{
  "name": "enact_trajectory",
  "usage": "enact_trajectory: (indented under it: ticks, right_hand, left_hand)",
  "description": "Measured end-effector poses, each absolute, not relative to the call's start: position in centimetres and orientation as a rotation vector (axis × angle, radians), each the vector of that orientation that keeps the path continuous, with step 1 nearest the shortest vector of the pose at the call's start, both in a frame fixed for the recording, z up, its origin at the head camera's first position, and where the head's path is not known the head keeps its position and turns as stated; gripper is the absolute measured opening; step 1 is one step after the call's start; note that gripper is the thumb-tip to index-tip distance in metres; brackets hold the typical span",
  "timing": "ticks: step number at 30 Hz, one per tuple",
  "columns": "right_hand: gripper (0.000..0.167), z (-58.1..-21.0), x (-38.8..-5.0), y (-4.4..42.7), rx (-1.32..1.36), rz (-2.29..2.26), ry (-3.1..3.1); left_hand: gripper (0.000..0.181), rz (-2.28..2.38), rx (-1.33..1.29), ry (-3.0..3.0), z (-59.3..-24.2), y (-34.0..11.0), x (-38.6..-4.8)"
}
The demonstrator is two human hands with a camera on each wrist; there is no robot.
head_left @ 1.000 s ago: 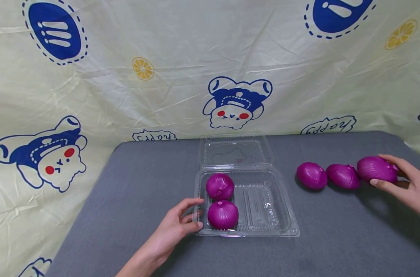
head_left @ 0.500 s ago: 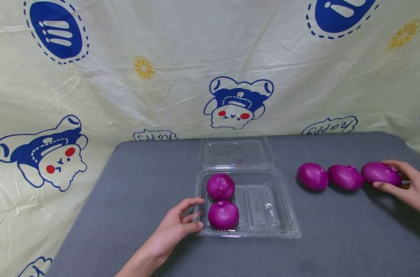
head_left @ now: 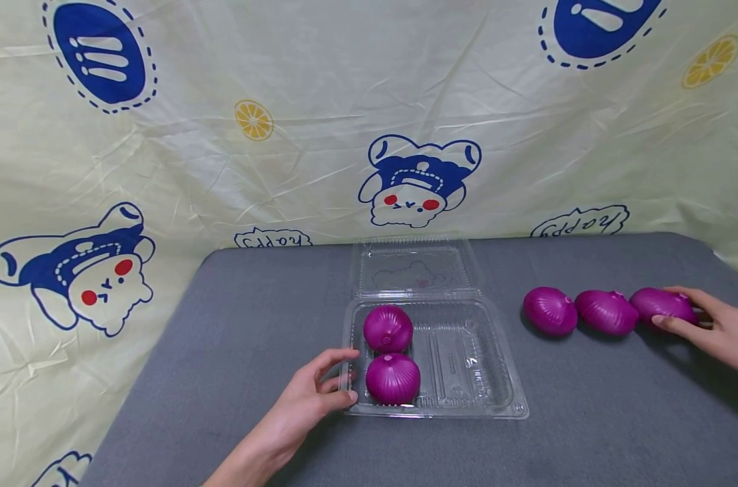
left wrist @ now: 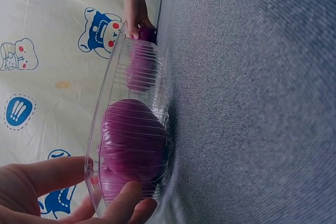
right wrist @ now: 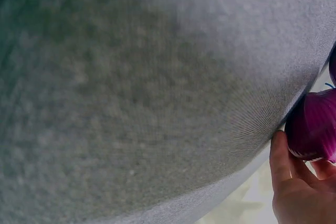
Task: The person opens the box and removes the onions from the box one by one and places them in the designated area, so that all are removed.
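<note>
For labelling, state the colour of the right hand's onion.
The onion is purple, clearest in the head view.

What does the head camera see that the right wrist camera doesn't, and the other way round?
Only the head view: the left hand at the edge of a clear box, two onions inside, and the box's open lid.

Only the right wrist view: a close look at the fingers against the held onion; no extra object.

Both: the right hand, that onion, the gray table and the pale curtain.
</note>
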State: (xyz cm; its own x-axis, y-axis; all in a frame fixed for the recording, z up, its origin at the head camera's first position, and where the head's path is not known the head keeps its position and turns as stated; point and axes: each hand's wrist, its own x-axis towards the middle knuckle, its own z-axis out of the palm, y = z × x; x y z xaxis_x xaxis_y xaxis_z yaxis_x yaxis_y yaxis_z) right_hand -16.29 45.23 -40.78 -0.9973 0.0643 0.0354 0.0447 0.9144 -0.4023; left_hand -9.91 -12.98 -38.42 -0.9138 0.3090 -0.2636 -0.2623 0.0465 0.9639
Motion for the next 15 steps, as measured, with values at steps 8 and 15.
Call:
enact_trajectory:
  ticks: [8, 15]
  right_hand:
    - [0.088, -41.20, -16.26, 45.16, -0.079, 0.769, -3.000]
    - [0.089, -41.57, -15.53, 44.71, -0.114, 0.854, -2.874]
  left_hand:
    - [0.054, 1.920, 0.049, 1.933, -38.36, -13.05, -9.88]
    - [0.054, 1.923, 0.056, 1.937, -38.36, -13.01, -9.90]
